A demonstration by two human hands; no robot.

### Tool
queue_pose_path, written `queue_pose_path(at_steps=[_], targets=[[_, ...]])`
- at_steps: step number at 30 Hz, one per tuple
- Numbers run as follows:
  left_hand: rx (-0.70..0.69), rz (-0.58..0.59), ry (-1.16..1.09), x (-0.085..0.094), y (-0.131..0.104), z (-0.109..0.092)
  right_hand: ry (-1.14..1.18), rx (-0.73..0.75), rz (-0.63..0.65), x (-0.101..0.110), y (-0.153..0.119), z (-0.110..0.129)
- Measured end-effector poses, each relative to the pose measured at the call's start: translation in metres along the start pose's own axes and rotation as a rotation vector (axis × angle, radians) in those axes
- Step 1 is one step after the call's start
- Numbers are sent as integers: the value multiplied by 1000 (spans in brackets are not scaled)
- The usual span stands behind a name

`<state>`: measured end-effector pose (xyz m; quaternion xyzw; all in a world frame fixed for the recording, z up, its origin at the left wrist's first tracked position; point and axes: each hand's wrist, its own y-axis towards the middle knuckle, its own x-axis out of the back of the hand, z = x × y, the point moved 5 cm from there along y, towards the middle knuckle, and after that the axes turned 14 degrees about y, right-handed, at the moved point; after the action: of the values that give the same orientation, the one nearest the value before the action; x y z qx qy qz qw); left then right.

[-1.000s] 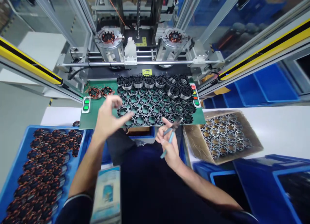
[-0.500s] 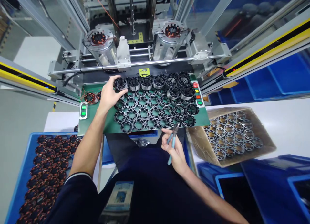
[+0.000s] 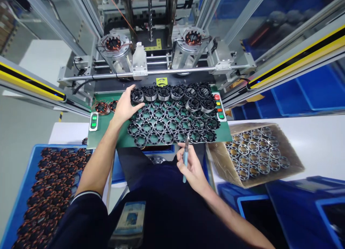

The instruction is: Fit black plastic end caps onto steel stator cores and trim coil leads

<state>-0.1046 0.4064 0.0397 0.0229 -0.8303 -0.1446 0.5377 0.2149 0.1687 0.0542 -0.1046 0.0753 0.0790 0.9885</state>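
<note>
My left hand [image 3: 126, 107] is curled around a black-and-silver motor stator core [image 3: 137, 95] at the left end of the raised back row, thumb in front and fingers behind. More stator cores [image 3: 164, 93] continue that row to the right, sitting on a lower layer. Blue-handled pliers [image 3: 185, 157] rest in my right hand [image 3: 192, 166], just off the front edge of the green board [image 3: 122, 137]. Their jaws point away from me, over the front row of cores [image 3: 167, 137]. Two copper-wound stators [image 3: 102, 107] lie left of my left hand, one partly hidden by it.
Behind the board stands a winding machine with two round fixtures [image 3: 113, 46], each bearing a wound stator, and a metal rod across. Button panels [image 3: 93, 121] flank the board. A blue bin [image 3: 32, 170] of wound stators is at left, a cardboard box [image 3: 289, 162] of metal rings at right.
My left hand and its stator core have shifted slightly right, close against the row. The pliers in my right hand have turned more upright, and their handles now look edge-on.
</note>
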Motion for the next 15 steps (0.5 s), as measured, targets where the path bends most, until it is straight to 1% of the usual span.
queue_pose_path(at_steps=[2, 3, 5, 7, 8, 9, 10, 11, 13, 15], targets=[[-7, -5, -17, 10, -5, -3, -101, 27, 27, 14, 6, 17], [-11, -17, -19, 18, -10, -6, -155, 45, 38, 24, 10, 29], [-20, -57, -16, 38, -29, -11, -268, 90, 47, 47, 23, 63], [14, -117, -13, 58, -59, -12, -447, 178, 69, 70, 40, 107], [63, -151, -8, 66, -78, -10, -620, 258, 116, 77, 50, 133], [160, -211, 16, 72, -99, -5, -782, 343, 167, 82, 61, 158], [285, -268, 55, 75, -122, 2, -917, 422, 222, 84, 73, 184], [363, -309, 71, 74, -143, 7, -1017, 483, 267, 86, 89, 208], [481, -365, 81, 64, -180, 17, -1160, 546, 359, 85, 127, 253], [557, -384, 81, 49, -204, 25, -1317, 540, 387, 81, 176, 290]])
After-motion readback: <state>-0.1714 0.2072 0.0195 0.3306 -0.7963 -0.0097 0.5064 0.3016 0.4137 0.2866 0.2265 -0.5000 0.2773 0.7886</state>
